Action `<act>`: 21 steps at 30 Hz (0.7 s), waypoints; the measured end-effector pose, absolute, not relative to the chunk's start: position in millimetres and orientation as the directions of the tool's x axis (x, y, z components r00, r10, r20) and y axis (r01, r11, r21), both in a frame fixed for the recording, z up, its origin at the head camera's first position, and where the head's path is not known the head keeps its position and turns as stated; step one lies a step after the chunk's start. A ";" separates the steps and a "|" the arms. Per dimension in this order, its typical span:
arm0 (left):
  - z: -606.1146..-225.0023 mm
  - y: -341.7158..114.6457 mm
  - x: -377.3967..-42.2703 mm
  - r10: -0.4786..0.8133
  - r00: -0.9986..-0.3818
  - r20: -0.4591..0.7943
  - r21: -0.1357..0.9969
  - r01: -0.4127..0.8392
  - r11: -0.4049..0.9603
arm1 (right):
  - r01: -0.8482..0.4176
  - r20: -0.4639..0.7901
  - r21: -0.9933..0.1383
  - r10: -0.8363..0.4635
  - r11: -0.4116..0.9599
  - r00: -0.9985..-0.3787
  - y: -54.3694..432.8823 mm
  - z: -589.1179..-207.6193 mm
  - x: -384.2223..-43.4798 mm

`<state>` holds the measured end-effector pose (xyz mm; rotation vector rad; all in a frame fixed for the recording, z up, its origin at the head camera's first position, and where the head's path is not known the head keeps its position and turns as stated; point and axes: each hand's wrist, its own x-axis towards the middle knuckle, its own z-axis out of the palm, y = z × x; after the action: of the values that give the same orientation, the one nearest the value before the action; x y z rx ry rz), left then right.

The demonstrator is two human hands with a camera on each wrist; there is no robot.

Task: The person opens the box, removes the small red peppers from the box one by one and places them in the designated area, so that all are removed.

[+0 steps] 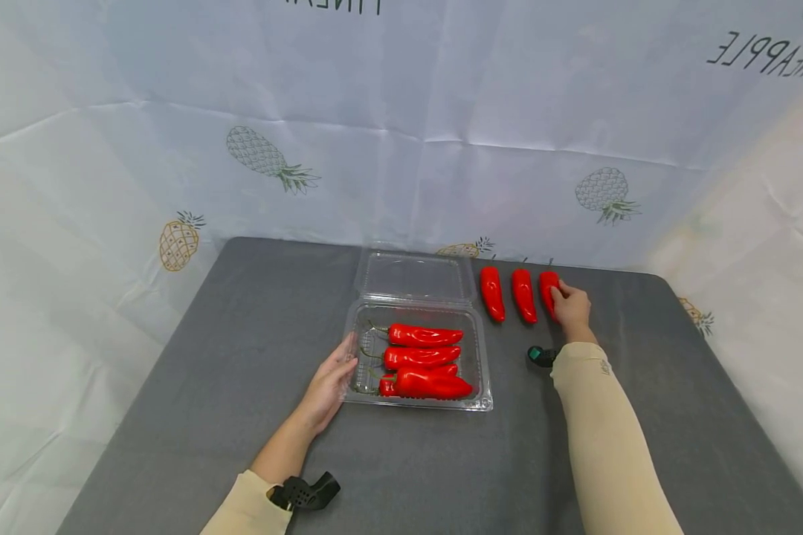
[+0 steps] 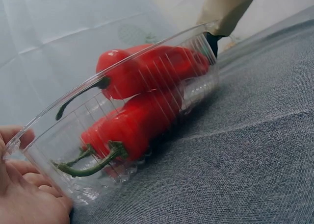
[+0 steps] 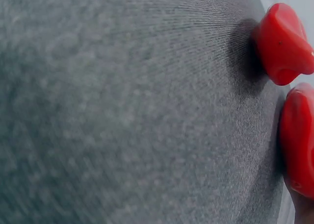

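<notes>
A clear plastic clamshell container [image 1: 483,371] lies with its lid [image 1: 415,276] folded back. Inside it are several red peppers [image 1: 424,336] with green stems, some stacked on others. My left hand [image 1: 328,383] holds the container's left side, thumb over the rim and fingers against the outer wall, as the left wrist view shows. To the right of the container, three red peppers lie in a row. Around the rightmost pepper [image 1: 547,286] are the thumb and fingers of my right hand [image 1: 573,306]. In the right wrist view this pepper [image 3: 298,140] shows at the right edge, the hand mostly hidden.
The left pepper [image 1: 491,293] and middle pepper [image 1: 524,296] of the row lie near the back edge of the grey cloth-covered table [image 1: 241,357]. A pale curtain [image 1: 401,178] with printed pineapples hangs behind the table. Each wrist wears a black device [image 1: 308,492].
</notes>
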<state>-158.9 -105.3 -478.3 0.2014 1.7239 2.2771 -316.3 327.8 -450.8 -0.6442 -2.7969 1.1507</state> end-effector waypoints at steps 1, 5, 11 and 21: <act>-478.5 -105.1 -159.1 0.301 -0.952 -0.053 0.958 -0.133 -0.253 | 0.356 -0.107 -0.675 0.392 0.646 -0.914 328.2 -451.2 -316.5; -478.4 -104.7 -159.4 0.302 -0.952 -0.050 0.954 -0.135 -0.266 | 0.344 -0.098 -0.647 0.373 0.681 -0.923 328.3 -452.5 -316.9; -477.9 -104.9 -158.7 0.315 -0.948 -0.040 0.950 -0.134 -0.282 | 0.346 -0.091 -0.628 0.376 0.697 -0.922 327.7 -455.2 -316.9; -479.2 -105.1 -159.0 0.313 -0.949 -0.040 0.951 -0.132 -0.279 | 0.336 -0.098 -0.656 0.366 0.676 -0.925 329.1 -454.6 -318.2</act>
<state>-159.0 -105.1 -479.2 0.2233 1.6870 2.3000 -318.2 329.1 -454.6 -0.5949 -2.8372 1.0976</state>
